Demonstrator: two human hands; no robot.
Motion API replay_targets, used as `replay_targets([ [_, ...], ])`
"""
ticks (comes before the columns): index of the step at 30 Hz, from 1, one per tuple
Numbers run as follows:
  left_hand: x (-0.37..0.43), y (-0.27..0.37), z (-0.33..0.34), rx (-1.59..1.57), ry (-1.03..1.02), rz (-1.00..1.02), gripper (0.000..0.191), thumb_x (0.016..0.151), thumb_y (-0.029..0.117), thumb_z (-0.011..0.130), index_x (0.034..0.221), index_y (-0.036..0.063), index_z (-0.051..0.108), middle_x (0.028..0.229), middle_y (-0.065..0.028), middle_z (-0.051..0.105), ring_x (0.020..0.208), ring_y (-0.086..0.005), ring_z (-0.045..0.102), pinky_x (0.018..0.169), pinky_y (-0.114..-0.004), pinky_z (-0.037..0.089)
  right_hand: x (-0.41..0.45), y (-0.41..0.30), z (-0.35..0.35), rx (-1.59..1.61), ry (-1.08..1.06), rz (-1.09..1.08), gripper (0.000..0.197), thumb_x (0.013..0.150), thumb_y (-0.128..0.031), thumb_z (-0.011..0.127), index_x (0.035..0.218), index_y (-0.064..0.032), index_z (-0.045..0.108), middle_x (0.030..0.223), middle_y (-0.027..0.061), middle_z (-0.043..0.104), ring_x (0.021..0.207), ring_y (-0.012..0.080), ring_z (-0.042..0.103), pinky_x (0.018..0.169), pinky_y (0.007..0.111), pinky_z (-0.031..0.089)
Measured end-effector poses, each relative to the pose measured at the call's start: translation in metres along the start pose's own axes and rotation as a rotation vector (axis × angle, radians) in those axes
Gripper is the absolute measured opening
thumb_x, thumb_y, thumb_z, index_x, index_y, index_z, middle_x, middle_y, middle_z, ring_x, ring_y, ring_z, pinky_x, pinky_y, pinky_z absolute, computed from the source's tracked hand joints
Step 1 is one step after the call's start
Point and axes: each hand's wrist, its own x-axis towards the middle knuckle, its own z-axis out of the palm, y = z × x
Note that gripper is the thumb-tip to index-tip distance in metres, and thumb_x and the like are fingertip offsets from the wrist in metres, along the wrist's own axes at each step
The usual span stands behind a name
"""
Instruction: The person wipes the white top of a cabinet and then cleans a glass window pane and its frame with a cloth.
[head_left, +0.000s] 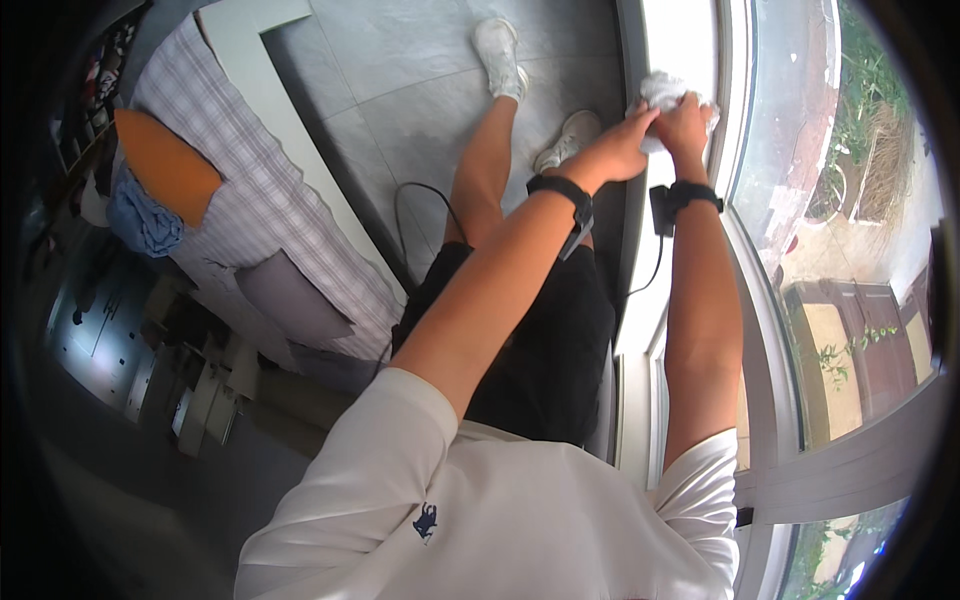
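A crumpled white cloth (663, 88) is bunched on the bright white windowsill (679, 41), close to the window frame. My right hand (684, 129) grips it from above, with folds showing past the fingers on both sides. From the left, my left hand (619, 146) reaches over the sill's inner edge and holds the near left side of the same cloth. The fingertips of both hands nearly meet, and part of the cloth is hidden beneath them. Each wrist wears a black strap with a small device.
The window glass (780, 135) runs along the right. To the left is a bed with a plaid sheet (247, 157), an orange cushion (165, 165), bundled blue fabric (142, 214) and a grey pillow (292, 292). A black cable (401, 217) loops beside my leg above grey floor tiles (405, 112).
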Motion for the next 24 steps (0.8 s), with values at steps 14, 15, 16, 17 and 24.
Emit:
replay_targets([
  [14, -0.115, -0.017, 0.129, 0.143, 0.148, 0.05, 0.077, 0.081, -0.008, 0.047, 0.152, 0.0026, 0.022, 0.156, -0.0209, 0.028, 0.142, -0.0341, 0.031, 0.115, -0.038, 0.031, -0.186, 0.133, 0.063, 0.195, 0.065, 0.07, 0.049, 0.073, -0.021, 0.077, 0.115, -0.0114, 0.053, 0.116, 0.0225, 0.052, 0.107, 0.0438, 0.056, 0.086, 0.047, 0.051],
  [15, -0.107, -0.016, 0.133, 0.0, 0.121, 0.012, 0.079, 0.078, -0.011, 0.046, 0.152, 0.0021, 0.022, 0.156, -0.0211, 0.028, 0.144, -0.0338, 0.029, 0.117, -0.037, 0.028, -0.186, 0.12, 0.056, 0.26, 0.108, 0.085, 0.048, 0.075, -0.018, 0.074, 0.119, -0.0132, 0.055, 0.116, 0.0218, 0.053, 0.112, 0.0415, 0.054, 0.084, 0.045, 0.053],
  [16, -0.099, -0.009, 0.128, 0.012, 0.125, 0.067, 0.079, 0.078, -0.012, 0.044, 0.152, 0.0016, 0.022, 0.156, -0.0213, 0.028, 0.144, -0.0338, 0.028, 0.117, -0.037, 0.027, -0.181, 0.115, 0.055, 0.285, 0.191, 0.024, 0.047, 0.077, -0.017, 0.072, 0.121, -0.0138, 0.056, 0.117, 0.0226, 0.054, 0.113, 0.0414, 0.054, 0.087, 0.045, 0.051],
  [17, -0.097, -0.005, 0.123, 0.021, 0.126, 0.103, 0.079, 0.077, -0.014, 0.043, 0.152, 0.0011, 0.023, 0.156, -0.0215, 0.028, 0.145, -0.0337, 0.028, 0.118, -0.037, 0.026, -0.18, 0.112, 0.059, 0.307, 0.258, -0.029, 0.046, 0.08, -0.015, 0.07, 0.124, -0.0145, 0.057, 0.119, 0.0234, 0.054, 0.114, 0.0412, 0.054, 0.09, 0.046, 0.049],
  [24, -0.066, -0.021, 0.095, 0.201, 0.215, 0.154, 0.078, 0.078, -0.004, 0.051, 0.15, -0.0021, 0.023, 0.147, -0.0265, 0.039, 0.137, -0.0418, 0.036, 0.113, -0.043, 0.033, -0.107, 0.071, 0.043, 0.034, 0.555, -0.584, 0.051, 0.087, -0.017, 0.061, 0.137, -0.0138, 0.053, 0.137, 0.0293, 0.047, 0.12, 0.0443, 0.049, 0.101, 0.048, 0.04],
])
